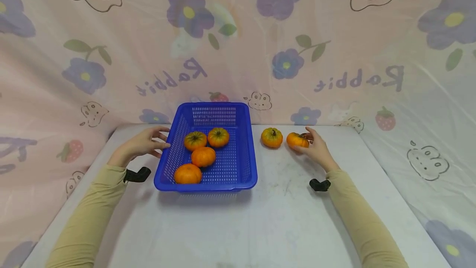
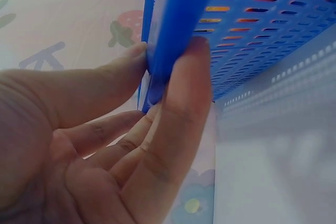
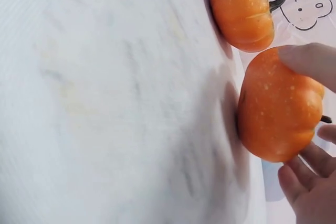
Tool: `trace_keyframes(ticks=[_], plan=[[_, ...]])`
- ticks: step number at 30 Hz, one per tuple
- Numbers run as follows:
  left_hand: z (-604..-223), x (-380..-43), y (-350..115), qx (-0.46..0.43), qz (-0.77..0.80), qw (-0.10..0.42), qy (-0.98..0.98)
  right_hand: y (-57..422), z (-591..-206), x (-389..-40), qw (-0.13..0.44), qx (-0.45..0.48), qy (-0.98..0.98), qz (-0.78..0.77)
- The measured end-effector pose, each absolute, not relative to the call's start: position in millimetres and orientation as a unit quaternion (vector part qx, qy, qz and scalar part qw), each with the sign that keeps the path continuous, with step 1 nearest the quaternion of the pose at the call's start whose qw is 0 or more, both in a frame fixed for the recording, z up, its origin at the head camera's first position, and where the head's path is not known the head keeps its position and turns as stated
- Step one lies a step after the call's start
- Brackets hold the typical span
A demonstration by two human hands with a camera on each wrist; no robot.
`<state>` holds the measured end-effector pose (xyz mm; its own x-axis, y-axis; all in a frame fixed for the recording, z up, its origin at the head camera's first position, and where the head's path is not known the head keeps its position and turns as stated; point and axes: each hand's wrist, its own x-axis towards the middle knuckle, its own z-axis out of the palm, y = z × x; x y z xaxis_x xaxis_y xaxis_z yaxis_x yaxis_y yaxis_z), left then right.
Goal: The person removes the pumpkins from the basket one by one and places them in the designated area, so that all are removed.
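Observation:
A blue plastic basket (image 1: 243,179) stands on the white table, with several small orange pumpkins inside, one of them a plain orange pumpkin (image 1: 187,174) near the front. At its left side my left hand (image 1: 148,143) pinches the rim (image 2: 176,24), thumb on one face and fingers on the other. To the right of the basket, my right hand (image 1: 316,150) holds an orange pumpkin (image 3: 281,108) between thumb and fingers; whether it touches the table cannot be told. Just left of it sits a greenish-orange pumpkin (image 1: 272,137) with a dark stem (image 3: 278,1).
A pale curtain (image 1: 238,65) printed with flowers and rabbits hangs behind the table and along both sides. The white tabletop (image 1: 238,230) stretches in front of the basket. Black wrist mounts (image 1: 137,174) sit on both forearms.

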<state>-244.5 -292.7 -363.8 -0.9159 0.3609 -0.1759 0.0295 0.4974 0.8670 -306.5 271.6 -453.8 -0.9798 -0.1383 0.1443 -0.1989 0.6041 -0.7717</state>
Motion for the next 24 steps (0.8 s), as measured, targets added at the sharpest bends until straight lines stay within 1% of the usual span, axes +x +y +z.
trace_keyframes(ticks=[10, 15, 24], plan=[[-365.8, -244.5, -291.7, 0.113, 0.492, 0.165, 0.847, 272.6, -457.5, -307.8, 0.003, 0.095, -0.898, 0.430], [-366.4, -243.9, -291.5, 0.112, 0.491, 0.172, 0.847, 273.2, -459.1, -307.4, -0.018, 0.085, -0.904, 0.419], [-364.5, -245.8, -291.3, 0.107, 0.486, 0.167, 0.851, 268.4, -456.0, -315.6, -0.005, 0.093, -0.913, 0.398]])
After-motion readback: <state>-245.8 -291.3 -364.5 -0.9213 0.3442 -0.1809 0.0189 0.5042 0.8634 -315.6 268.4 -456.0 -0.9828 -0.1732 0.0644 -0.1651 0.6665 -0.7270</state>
